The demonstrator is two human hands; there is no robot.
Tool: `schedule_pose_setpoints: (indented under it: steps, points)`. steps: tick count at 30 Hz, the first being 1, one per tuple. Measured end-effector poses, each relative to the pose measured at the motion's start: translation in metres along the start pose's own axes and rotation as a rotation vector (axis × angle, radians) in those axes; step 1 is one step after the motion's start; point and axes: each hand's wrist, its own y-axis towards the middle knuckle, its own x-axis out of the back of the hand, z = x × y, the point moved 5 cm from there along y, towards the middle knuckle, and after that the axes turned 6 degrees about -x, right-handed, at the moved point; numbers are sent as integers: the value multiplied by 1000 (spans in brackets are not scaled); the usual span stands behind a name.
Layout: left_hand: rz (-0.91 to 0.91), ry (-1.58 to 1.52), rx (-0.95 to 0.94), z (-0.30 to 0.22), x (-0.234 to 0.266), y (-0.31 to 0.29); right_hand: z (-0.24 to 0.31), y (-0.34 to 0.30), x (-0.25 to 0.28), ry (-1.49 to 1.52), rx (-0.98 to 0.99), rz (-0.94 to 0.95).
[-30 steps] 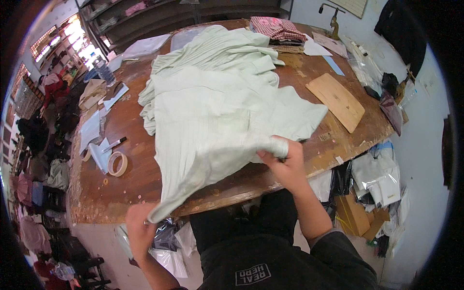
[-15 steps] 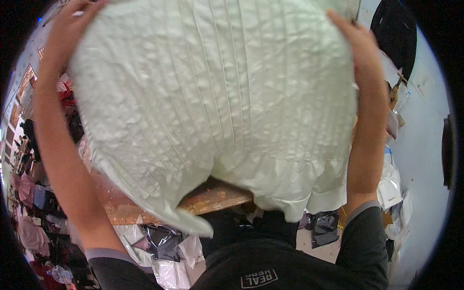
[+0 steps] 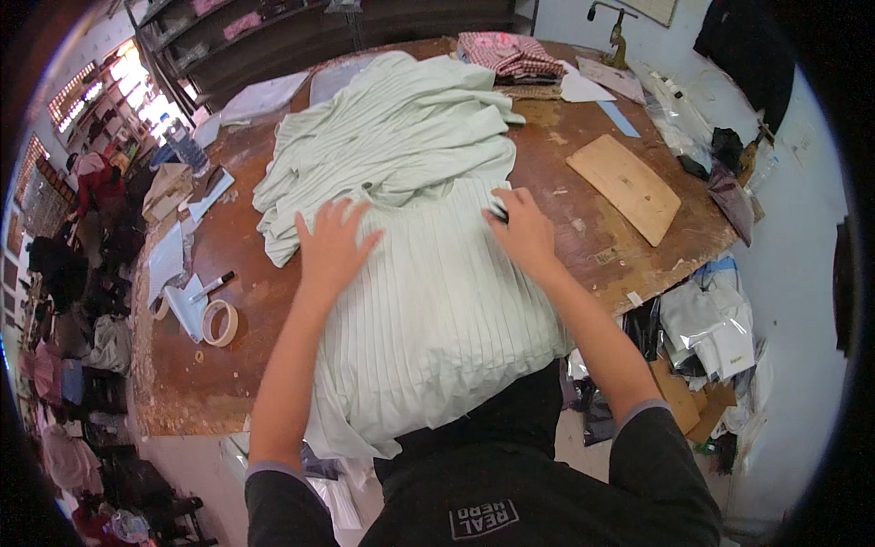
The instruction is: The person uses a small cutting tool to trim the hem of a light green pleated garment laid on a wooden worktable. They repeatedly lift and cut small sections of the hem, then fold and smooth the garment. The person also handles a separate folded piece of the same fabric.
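A pale green pleated garment [image 3: 437, 301] lies spread at the table's near edge, its lower part hanging over toward my body. My left hand [image 3: 335, 244] rests open on its upper left part, fingers spread. At the upper right edge of the garment is my right hand [image 3: 527, 232], its fingers bent inward. A small dark thing [image 3: 499, 211] shows between that thumb and fingers, too small to name. Just beyond my hands lies a heap of the same pale green cloth [image 3: 392, 128], loosely rumpled, touching the garment's top edge.
On the brown table [image 3: 264, 365] are a tape roll [image 3: 220, 324], a marker [image 3: 214, 285] and blue paper pieces [image 3: 187, 305] at left. A tan board [image 3: 624, 189] lies at right. Folded checked cloth [image 3: 510, 56] sits at the back. Plastic-wrapped packets [image 3: 706, 319] are below the right edge.
The garment, held up before me in both hands, has come down onto the table. My hands have lowered and moved closer together, and the left one has spread its fingers.
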Motion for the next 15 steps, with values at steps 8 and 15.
schedule_pose_setpoints:
  steps: [8, 15]
  points:
    - [221, -173, 63, -11, -53, -56, -9, -50, -31, -169, 156, 140]
    - [227, -181, 69, -10, -53, -52, -6, -46, -29, -177, 177, 81]
